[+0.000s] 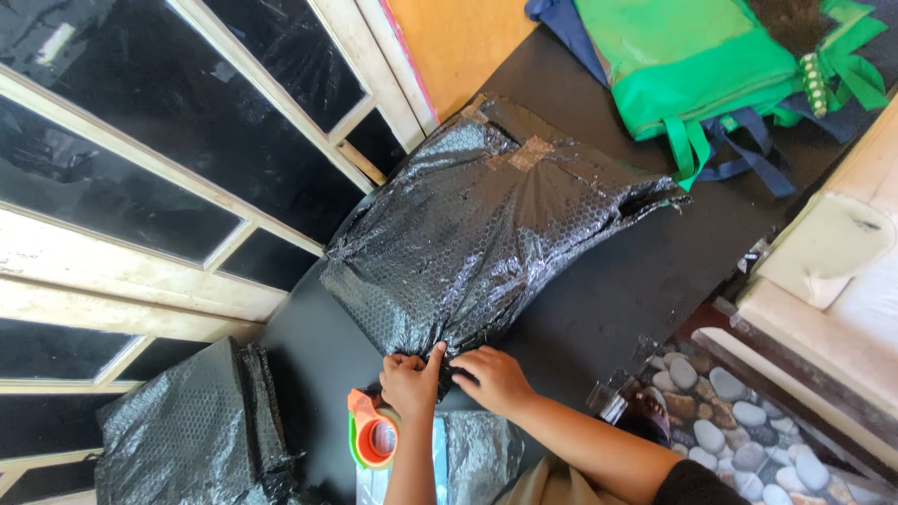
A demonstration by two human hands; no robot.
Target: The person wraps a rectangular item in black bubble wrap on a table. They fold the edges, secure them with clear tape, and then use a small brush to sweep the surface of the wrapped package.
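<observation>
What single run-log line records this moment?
left hand: pinching wrap edge | right hand: pressing same edge | item: black bubble-wrapped parcel on black table | nearby: orange tape dispenser

Below the hands, the tape dispenser (372,437) is partly hidden behind the left wrist. Far left of them, a second black bubble-wrapped bundle (187,430) runs off the bottom edge. Far above, the green bag (702,65) is cut by the top edge.

A bulky parcel (486,243) wrapped in black bubble wrap lies flat, taped end toward one o'clock.
</observation>
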